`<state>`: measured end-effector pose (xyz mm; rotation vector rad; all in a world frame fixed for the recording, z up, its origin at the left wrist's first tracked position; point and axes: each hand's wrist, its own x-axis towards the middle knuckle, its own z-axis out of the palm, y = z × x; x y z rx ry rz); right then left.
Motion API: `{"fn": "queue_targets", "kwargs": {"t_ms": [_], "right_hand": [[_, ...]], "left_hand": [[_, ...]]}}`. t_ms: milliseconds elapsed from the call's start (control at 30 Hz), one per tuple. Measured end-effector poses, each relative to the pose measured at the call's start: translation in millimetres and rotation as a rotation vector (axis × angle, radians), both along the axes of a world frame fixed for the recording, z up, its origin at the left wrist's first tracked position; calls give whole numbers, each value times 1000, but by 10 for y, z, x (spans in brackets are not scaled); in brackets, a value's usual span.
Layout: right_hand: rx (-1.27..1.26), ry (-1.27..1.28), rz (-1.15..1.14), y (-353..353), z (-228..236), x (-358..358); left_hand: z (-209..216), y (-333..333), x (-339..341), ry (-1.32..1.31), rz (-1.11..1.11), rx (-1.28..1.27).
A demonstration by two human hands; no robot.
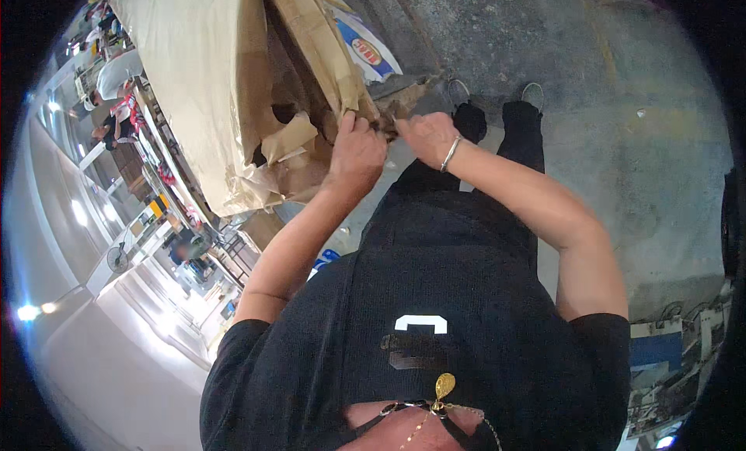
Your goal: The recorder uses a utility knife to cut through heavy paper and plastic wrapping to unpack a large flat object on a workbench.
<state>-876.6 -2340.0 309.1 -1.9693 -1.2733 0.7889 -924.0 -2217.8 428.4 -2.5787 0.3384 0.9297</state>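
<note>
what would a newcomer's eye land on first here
Most likely the big torn brown paper wrapping at upper left, with the left hand at its ragged edge and the right hand close beside it. Next, perhaps, the black shirt filling the lower middle, and the gold pendant near the bottom edge.

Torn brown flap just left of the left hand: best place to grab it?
I'd pinch the torn brown flap at its right-hand tip, coming in from the right, where the left hand is. It looks thin and juts toward that side, with a dark gap above the tip, so fingers could probably reach both faces.
</note>
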Motion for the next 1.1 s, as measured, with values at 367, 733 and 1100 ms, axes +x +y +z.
{"fn": "queue_targets", "kwargs": {"t_ms": [367, 733, 1100], "right_hand": [[36, -45, -11, -205, -179, 280], [131, -241, 51, 51, -370, 202], [-52, -196, 280, 362, -405, 183]], "left_hand": [[222, 69, -113, -27, 56, -159], [-338, -214, -294, -125, 211, 13], [-558, -265, -372, -139, 287, -88]]}}
